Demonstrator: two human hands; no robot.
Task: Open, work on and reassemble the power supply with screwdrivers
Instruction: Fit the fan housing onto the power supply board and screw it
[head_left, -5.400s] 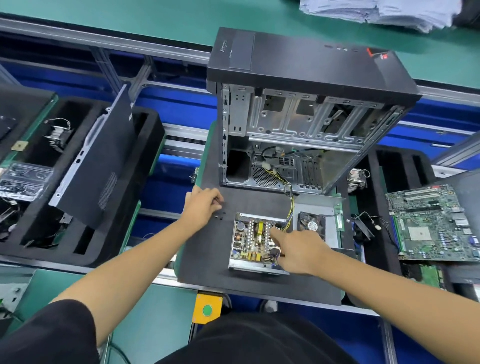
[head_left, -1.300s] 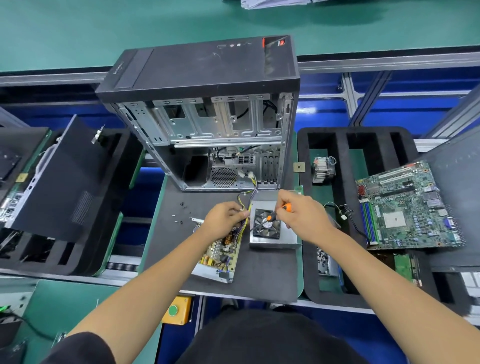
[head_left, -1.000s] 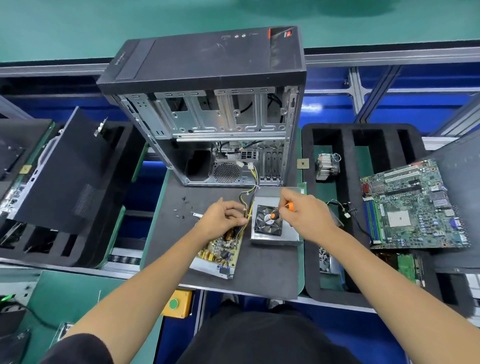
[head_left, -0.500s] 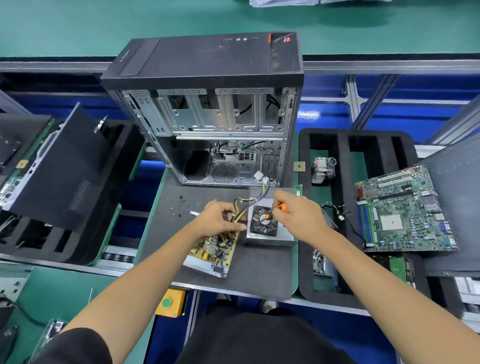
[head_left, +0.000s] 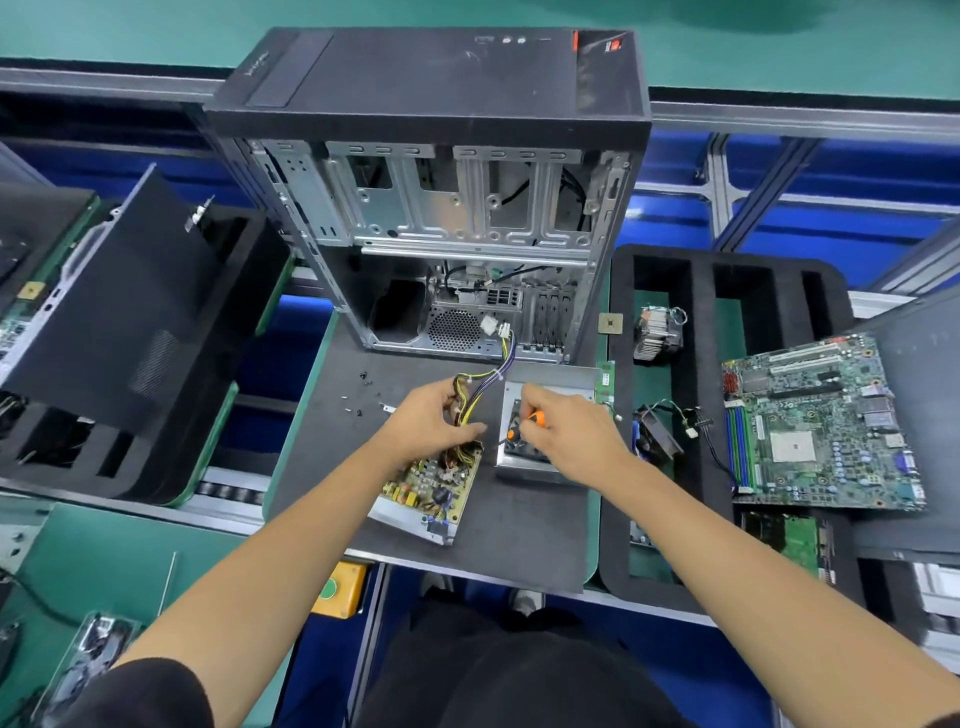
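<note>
Two hands meet mid-mat, near open black computer case (head_left: 431, 208). Left hand (head_left: 434, 415) grips yellow-black wire bundle (head_left: 475, 397) above far end of exposed yellow power supply circuit board (head_left: 428, 486) in grey metal tray. Right hand (head_left: 563, 423), just right, pinches orange-handled screwdriver (head_left: 524, 423) over grey metal cover with black fan (head_left: 524, 457). Loose small screws (head_left: 358, 395) lie left of left hand.

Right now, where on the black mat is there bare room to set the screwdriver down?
Bare mat lies in front of the fan cover, right of the circuit board. A second bare strip runs along the mat's left edge below the loose screws. Between board and cover it is crowded with both hands and the wire bundle.
</note>
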